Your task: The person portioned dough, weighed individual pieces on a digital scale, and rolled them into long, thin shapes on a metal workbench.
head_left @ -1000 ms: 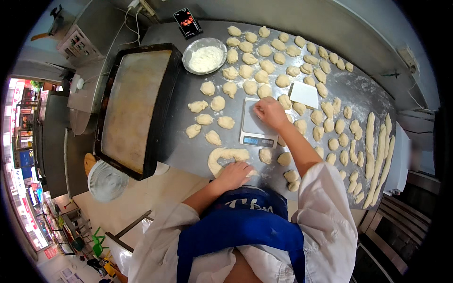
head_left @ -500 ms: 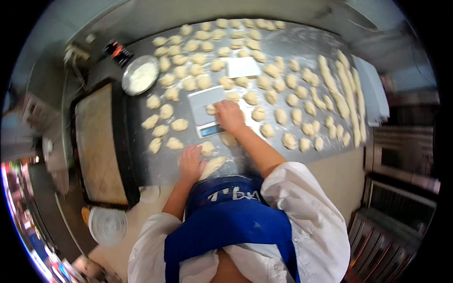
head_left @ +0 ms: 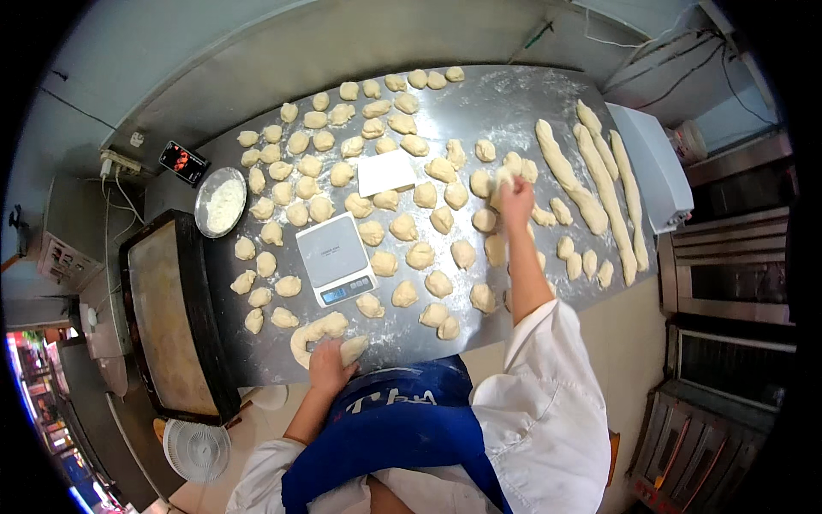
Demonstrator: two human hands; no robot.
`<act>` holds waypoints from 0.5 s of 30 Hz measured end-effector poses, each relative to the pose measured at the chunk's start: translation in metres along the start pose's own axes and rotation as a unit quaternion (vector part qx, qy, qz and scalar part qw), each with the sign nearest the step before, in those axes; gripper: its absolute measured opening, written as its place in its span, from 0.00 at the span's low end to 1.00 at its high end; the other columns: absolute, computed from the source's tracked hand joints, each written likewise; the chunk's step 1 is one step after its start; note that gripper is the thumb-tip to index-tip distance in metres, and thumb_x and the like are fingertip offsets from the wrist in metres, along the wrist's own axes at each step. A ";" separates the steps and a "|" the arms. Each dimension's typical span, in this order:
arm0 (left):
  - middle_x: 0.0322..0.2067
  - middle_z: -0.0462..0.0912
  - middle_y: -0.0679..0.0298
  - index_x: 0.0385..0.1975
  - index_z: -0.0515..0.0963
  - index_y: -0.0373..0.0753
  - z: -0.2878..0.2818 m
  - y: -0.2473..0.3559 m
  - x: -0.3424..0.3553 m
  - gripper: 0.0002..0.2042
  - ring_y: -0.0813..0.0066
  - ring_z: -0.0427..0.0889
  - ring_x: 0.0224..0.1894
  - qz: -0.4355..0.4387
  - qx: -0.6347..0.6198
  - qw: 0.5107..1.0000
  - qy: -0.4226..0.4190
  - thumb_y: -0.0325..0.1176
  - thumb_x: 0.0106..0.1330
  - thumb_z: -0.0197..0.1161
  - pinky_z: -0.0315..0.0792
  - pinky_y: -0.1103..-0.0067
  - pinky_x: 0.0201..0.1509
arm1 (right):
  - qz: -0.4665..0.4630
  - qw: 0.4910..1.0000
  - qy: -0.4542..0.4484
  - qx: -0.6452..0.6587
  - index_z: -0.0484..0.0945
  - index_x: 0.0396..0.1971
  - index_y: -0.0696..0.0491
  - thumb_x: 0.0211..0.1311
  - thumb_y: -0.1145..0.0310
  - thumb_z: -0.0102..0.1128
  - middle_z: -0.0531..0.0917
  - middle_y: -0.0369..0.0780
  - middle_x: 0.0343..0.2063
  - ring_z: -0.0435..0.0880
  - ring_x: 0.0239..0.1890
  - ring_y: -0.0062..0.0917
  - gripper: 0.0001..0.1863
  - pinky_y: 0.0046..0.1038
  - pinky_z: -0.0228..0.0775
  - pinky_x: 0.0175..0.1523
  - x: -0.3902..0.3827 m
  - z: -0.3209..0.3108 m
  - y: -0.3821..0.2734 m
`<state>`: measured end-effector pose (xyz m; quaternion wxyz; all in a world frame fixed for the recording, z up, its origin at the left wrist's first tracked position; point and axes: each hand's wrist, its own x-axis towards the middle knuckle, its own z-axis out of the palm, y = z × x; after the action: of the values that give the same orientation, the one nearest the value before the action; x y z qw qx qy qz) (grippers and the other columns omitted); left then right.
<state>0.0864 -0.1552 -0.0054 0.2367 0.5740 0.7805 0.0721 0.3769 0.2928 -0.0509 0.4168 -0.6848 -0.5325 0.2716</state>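
Note:
At the table's near edge, my left hand [head_left: 330, 367] is closed around a lump of dough [head_left: 354, 349]. Just beyond it lies a curved strip of dough [head_left: 301, 343]. My right hand [head_left: 515, 204] reaches over the right half of the table, its fingertips closed at a pale piece of dough [head_left: 503, 177] among other pieces; part of that grip is hidden. Between the hands and farther left sits a digital kitchen scale [head_left: 330, 250] with a bare grey plate. Many floured dough pieces [head_left: 419, 255] are spread in loose rows around it.
A white block-like box [head_left: 385, 173] stands beyond the scale. Long dough ropes [head_left: 569, 176] lie on the right, near a grey-blue case [head_left: 655, 167]. On the left are a metal bowl of flour [head_left: 221, 203], a phone [head_left: 182, 163] and a dark-rimmed baking tray [head_left: 227, 377].
My right hand has left the scale and moved right to the dough pieces. The scale's plate is now bare. My left hand has closed on dough. The view has shifted rightward.

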 end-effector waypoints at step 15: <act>0.45 0.84 0.50 0.51 0.77 0.37 -0.006 -0.004 0.006 0.24 0.53 0.82 0.49 -0.198 -0.292 0.933 -0.077 0.43 0.58 0.69 0.73 0.67 0.54 | -0.184 0.930 -0.312 -0.057 0.79 0.45 0.53 0.59 0.63 0.60 0.82 0.49 0.45 0.81 0.48 0.44 0.16 0.39 0.72 0.54 -0.090 0.032 -0.094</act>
<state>0.0786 -0.1504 -0.0031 0.4627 0.3172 0.8024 0.2036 0.2781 0.2238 0.0072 0.2331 -0.4781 -0.7668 0.3594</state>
